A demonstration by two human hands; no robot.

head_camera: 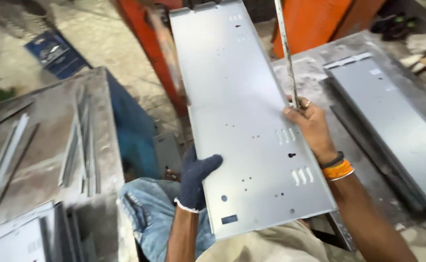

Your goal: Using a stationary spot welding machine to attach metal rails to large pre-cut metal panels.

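A long grey sheet-metal panel [242,111] with slots and small holes is held tilted in front of me, its far end pointing up and away. My left hand [196,179], in a dark blue glove, grips the panel's left edge near its close end. My right hand [312,128], bare with a ring and an orange wristband, holds the panel's right edge. A thin metal rod [284,48] rises by the right hand's fingers; whether the hand also holds it I cannot tell.
A grey metal table [43,145] at left carries several metal strips and, at its near corner, stacked panels [24,237]. Another grey panel [397,126] lies on the bench at right. Orange machine frames [315,19] stand behind. My jeans-clad knee [145,213] is below.
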